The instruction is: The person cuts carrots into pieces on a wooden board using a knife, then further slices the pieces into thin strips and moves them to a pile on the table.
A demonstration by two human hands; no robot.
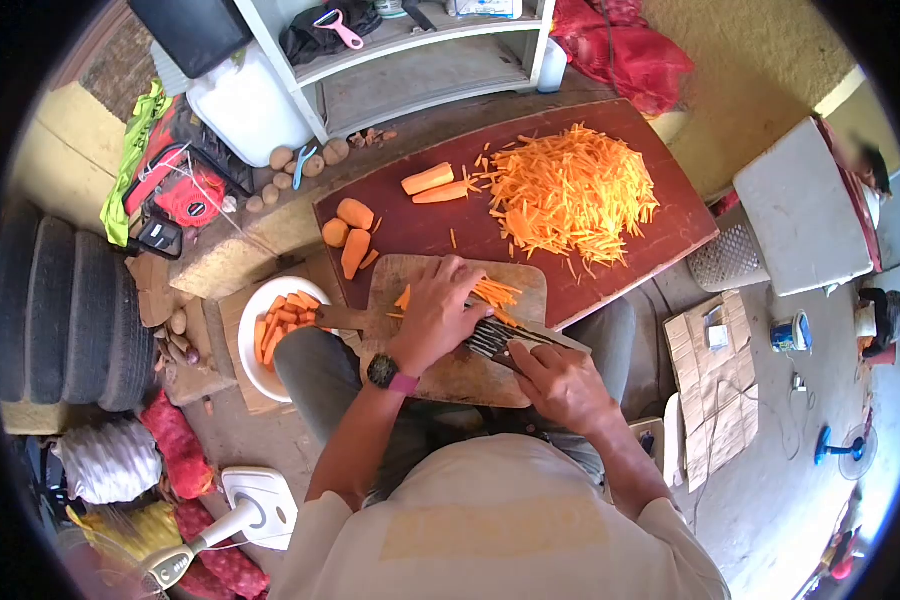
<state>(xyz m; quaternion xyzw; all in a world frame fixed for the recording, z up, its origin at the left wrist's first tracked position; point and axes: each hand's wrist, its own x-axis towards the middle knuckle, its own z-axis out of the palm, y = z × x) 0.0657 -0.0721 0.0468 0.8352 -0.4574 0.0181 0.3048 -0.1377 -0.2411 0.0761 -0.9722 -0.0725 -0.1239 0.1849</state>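
Note:
My right hand (562, 388) is closed round the dark handle of a broad knife (492, 338), its blade low over the wooden cutting board (460, 385). My left hand (438, 312), with a watch on its wrist, is bent over carrot on the board, its fingers pressed down and the piece mostly hidden beneath them. Cut carrot strips (497, 291) lie just beyond the blade, and a bit of carrot (403, 298) shows left of my left hand. The board lies across my lap against the red-brown table (430, 232).
A large heap of shredded carrot (575, 190) covers the table's right part. Carrot chunks (354, 213) and two longer pieces (428, 180) lie farther left. A white bowl of carrot pieces (251, 340) stands left of my knee. A metal shelf (420, 95) is behind the table.

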